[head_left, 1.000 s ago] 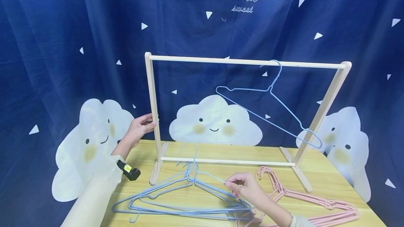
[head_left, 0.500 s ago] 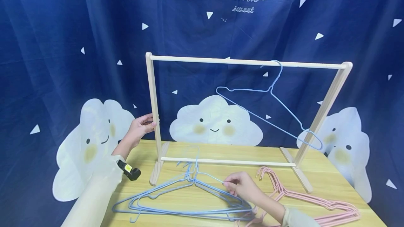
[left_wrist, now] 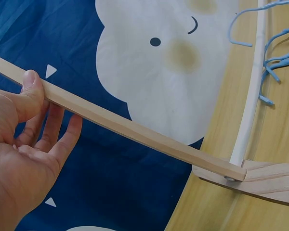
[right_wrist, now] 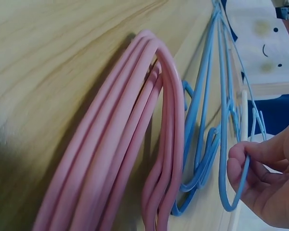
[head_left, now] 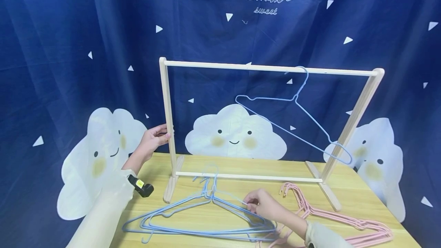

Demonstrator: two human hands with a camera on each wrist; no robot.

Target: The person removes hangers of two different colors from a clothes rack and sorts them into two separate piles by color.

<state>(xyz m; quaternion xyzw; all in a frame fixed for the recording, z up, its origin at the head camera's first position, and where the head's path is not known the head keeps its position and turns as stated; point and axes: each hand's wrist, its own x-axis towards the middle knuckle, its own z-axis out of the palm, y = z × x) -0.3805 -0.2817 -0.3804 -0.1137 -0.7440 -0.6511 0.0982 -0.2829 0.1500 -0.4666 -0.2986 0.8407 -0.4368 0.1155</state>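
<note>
A small wooden clothes rack (head_left: 268, 67) stands on the wooden table (head_left: 351, 202). My left hand (head_left: 154, 139) grips its left upright (left_wrist: 111, 121), thumb on the front and fingers behind. One blue wire hanger (head_left: 296, 119) hangs tilted from the top rail, its lower end against the right upright. A pile of blue hangers (head_left: 206, 215) lies flat in front of the rack. My right hand (head_left: 260, 204) pinches the arm of one blue hanger (right_wrist: 236, 192) from that pile, its hook raised near the lower rail.
A stack of pink hangers (head_left: 341, 221) lies on the table to the right of the blue ones, its hooks (right_wrist: 149, 144) near my right wrist. A blue cloud-print curtain (head_left: 103, 49) hangs close behind the table.
My right hand has drawn a little left and lower with the blue hanger, whose hook shifted slightly. The left hand and the rack have stayed still.
</note>
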